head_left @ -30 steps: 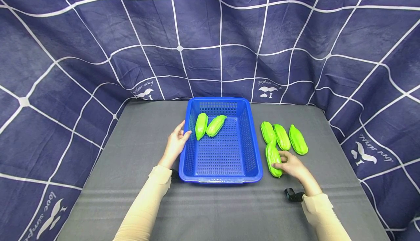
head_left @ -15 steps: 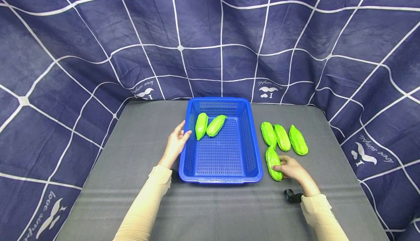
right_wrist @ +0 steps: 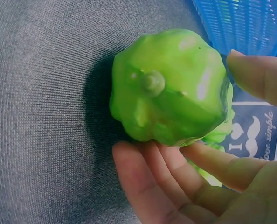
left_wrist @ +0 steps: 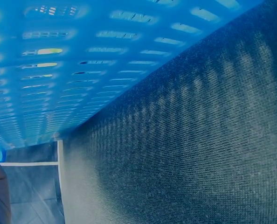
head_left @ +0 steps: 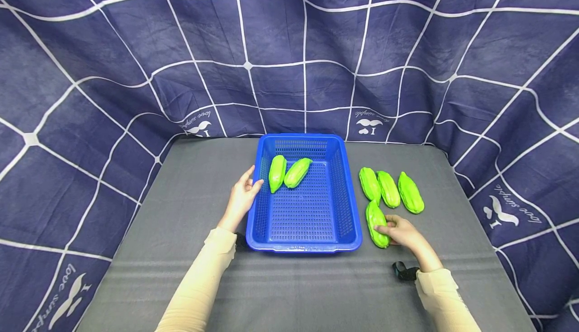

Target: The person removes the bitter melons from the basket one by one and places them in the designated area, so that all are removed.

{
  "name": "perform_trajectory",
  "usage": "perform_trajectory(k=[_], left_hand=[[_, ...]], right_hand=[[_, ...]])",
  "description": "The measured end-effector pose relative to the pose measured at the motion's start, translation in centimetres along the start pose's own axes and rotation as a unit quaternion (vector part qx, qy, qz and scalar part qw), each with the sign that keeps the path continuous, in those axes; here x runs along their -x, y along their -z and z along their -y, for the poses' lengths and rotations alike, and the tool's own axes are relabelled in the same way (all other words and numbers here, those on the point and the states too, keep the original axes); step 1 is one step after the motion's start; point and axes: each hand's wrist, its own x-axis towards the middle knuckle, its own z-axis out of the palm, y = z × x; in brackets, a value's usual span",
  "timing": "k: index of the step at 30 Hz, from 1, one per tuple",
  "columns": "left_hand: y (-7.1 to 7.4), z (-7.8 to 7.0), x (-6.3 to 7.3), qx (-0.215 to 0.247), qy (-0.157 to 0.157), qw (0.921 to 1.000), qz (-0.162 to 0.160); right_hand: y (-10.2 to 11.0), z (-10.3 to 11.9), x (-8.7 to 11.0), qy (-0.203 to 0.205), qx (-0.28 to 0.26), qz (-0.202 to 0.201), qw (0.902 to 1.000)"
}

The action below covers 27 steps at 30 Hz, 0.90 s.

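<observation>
In the head view my left hand (head_left: 242, 197) holds the left rim of a blue plastic basket (head_left: 304, 247), thumb at the rim and fingers along the outer wall. The left wrist view has the basket's slotted side (left_wrist: 82, 70) close up. My right hand (head_left: 401, 231) holds a bright green, ridged bitter melon (head_left: 376, 225) right of the basket, its thumb on one side and its fingers curled along the other. The right wrist view faces the stem end of this bitter melon (right_wrist: 169, 88). Inside the basket lie two bitter melons, one upright (head_left: 277, 174) and one slanted (head_left: 298, 173).
Beyond the held one, three more bitter melons lie on the grey tabletop (head_left: 298, 292): a left one (head_left: 370, 184), a middle one (head_left: 388, 189) and a right one (head_left: 410, 193). A dark blue curtain (head_left: 280, 86) with white lines stands around the table's back and sides.
The bitter melon at my right hand has shifted slightly toward me, away from the melon behind it. My left hand and the basket stay in place.
</observation>
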Motion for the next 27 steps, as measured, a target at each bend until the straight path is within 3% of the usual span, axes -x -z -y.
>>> perform_trajectory(k=[8,12,17,27], left_hand=[[0.0,0.1,0.0,0.001,-0.002,1.0000,0.001],[0.0,0.1,0.0,-0.002,0.001,1.0000,0.003],[0.1,0.0,0.1,0.000,0.005,1.0000,0.005],[0.0,0.0,0.0,0.002,-0.001,1.0000,0.003]], right_hand=[[0.4,0.1,0.2,0.025,-0.006,-0.018,0.9995],[0.9,0.7,0.1,0.026,0.016,-0.037,0.9988],[1.7,2.3,-0.1,0.030,0.033,-0.065,0.9969],[2.1,6.2,-0.8,0.098,-0.014,-0.112,0.9887]])
